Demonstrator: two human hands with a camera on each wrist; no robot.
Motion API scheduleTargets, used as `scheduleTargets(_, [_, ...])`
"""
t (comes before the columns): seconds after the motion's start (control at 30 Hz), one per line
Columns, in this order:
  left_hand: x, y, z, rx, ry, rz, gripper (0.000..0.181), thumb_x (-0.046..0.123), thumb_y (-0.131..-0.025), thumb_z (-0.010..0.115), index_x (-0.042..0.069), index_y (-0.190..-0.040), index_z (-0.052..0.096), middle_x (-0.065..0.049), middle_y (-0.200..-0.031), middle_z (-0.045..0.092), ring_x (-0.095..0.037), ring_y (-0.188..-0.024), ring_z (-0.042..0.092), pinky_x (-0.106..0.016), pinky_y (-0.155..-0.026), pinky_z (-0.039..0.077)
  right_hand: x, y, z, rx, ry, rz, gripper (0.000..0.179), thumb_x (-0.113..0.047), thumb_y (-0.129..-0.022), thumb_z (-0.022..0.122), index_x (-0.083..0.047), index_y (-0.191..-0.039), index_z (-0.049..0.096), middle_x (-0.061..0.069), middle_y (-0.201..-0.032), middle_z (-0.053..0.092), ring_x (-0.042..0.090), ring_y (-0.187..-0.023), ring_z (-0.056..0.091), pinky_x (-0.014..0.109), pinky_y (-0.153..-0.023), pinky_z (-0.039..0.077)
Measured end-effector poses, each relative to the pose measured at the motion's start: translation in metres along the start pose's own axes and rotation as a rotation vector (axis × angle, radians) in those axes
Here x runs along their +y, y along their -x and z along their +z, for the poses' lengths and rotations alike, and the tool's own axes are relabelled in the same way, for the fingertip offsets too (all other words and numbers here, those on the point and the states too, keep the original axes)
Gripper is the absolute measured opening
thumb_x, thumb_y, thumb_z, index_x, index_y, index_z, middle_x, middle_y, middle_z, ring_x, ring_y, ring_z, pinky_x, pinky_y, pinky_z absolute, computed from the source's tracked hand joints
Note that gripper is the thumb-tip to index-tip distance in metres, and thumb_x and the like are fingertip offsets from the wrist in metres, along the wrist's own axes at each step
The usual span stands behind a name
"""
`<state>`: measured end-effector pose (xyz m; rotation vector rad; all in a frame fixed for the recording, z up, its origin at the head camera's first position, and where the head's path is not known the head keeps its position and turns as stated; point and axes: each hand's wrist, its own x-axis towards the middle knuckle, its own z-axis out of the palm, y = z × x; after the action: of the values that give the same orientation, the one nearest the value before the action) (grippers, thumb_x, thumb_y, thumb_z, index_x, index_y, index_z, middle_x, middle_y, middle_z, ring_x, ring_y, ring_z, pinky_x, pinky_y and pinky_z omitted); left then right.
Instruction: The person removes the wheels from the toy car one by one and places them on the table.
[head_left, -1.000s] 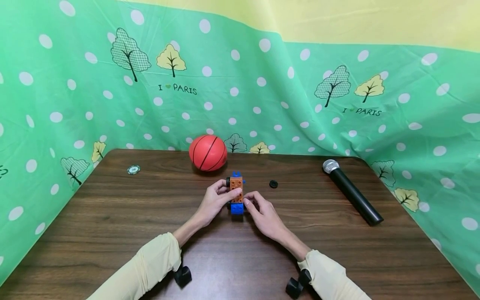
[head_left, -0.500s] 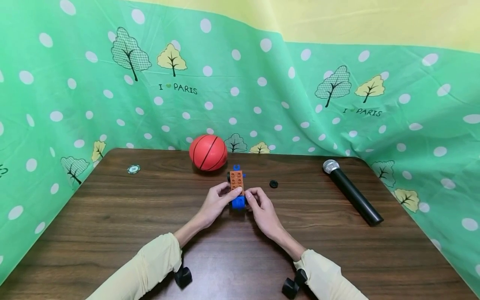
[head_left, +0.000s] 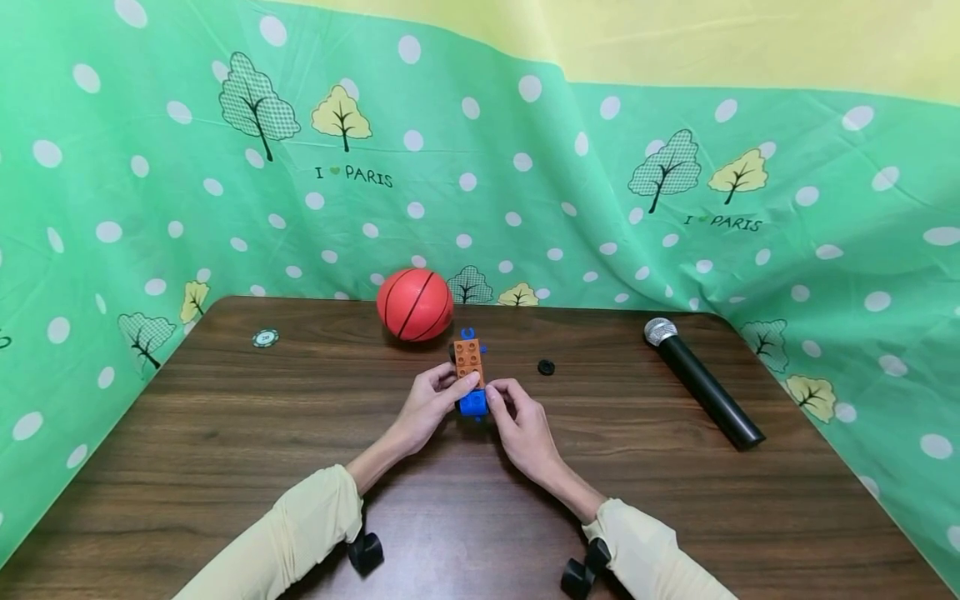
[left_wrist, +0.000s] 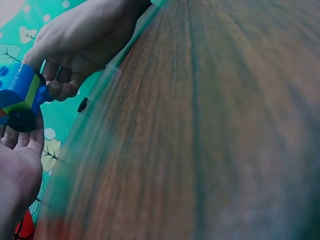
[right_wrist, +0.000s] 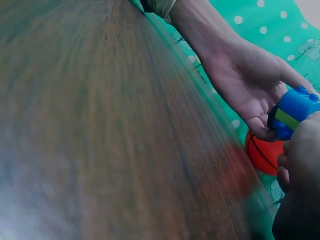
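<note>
A toy car of building blocks (head_left: 468,354), with an orange studded body, a blue end and black wheels, is held up between both hands. My left hand (head_left: 423,412) grips it from the left, thumb across the orange top. At the blue end, the fingers of my right hand (head_left: 525,429) pinch at the right side, where a black wheel (left_wrist: 41,79) shows partly in the left wrist view; the fingers hide the rest. Another black wheel (left_wrist: 22,121) sits on the opposite side. A small blue peg (head_left: 483,349) sticks out bare at the far right side of the body.
A loose black wheel (head_left: 546,367) lies on the wooden table (head_left: 300,417) right of the car. Behind the car is a red ball (head_left: 415,304). A poker chip (head_left: 266,337) lies far left, a black microphone (head_left: 705,383) on the right. A green patterned cloth (head_left: 450,183) hangs behind.
The toy car has shifted slightly away from me and tilted, so its blue end shows differently. Both hands stay on it, the right hand moving a little with the blue end.
</note>
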<state>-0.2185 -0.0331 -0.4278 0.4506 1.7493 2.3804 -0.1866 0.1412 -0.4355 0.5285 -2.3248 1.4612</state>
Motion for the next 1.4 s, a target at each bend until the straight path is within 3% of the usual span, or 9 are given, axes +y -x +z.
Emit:
scheduleTargets(0.23, [-0.001, 0.002, -0.001, -0.020, -0.026, 0.009, 0.035, 0.008, -0.100, 0.065, -0.015, -0.125, 0.060, -0.010, -0.100, 0.073, -0.010, -0.090, 0.067, -0.026, -0.082, 0.057, 0.006, 0.001, -0.002, 0.001, 0.049, -0.092, 0.007, -0.009, -0.105, 0.059, -0.006, -0.104, 0.066, -0.009, -0.075, 0.057, 0.006, -0.067, 0.052, 0.024, -0.060, 0.044])
scheduleTargets(0.57, [-0.001, 0.003, -0.002, -0.030, -0.063, 0.017, 0.032, 0.012, -0.099, 0.068, -0.013, -0.119, 0.064, -0.010, -0.097, 0.074, -0.011, -0.088, 0.067, -0.024, -0.080, 0.056, 0.012, 0.000, -0.002, -0.011, 0.045, -0.171, 0.008, -0.001, -0.100, 0.061, -0.009, -0.098, 0.062, -0.008, -0.077, 0.058, 0.006, -0.067, 0.052, 0.023, -0.057, 0.043])
scheduleTargets(0.77, [-0.001, 0.003, -0.003, -0.018, -0.091, 0.044, 0.032, 0.011, -0.098, 0.069, -0.012, -0.119, 0.065, -0.010, -0.098, 0.074, -0.012, -0.089, 0.068, -0.025, -0.082, 0.056, 0.011, -0.001, -0.002, -0.005, 0.077, -0.192, 0.005, -0.003, -0.102, 0.061, -0.006, -0.104, 0.065, -0.004, -0.083, 0.064, 0.007, -0.073, 0.057, 0.026, -0.063, 0.048])
scheduleTargets(0.97, [0.000, 0.004, -0.003, -0.041, -0.105, 0.049, 0.035, 0.012, -0.099, 0.069, -0.013, -0.122, 0.064, -0.012, -0.101, 0.074, -0.012, -0.092, 0.068, -0.026, -0.084, 0.056, 0.012, 0.000, -0.005, -0.015, 0.080, -0.258, 0.008, 0.000, -0.099, 0.061, -0.008, -0.101, 0.063, -0.005, -0.079, 0.059, 0.006, -0.068, 0.054, 0.025, -0.058, 0.047])
scheduleTargets(1.4, [0.001, 0.005, -0.002, -0.062, -0.137, 0.053, 0.035, 0.013, -0.098, 0.069, -0.013, -0.122, 0.065, -0.015, -0.105, 0.074, -0.014, -0.094, 0.069, -0.027, -0.088, 0.055, 0.016, -0.001, -0.010, -0.037, 0.087, -0.306, 0.005, -0.003, -0.099, 0.061, -0.007, -0.101, 0.064, -0.005, -0.079, 0.059, 0.005, -0.066, 0.052, 0.022, -0.054, 0.044])
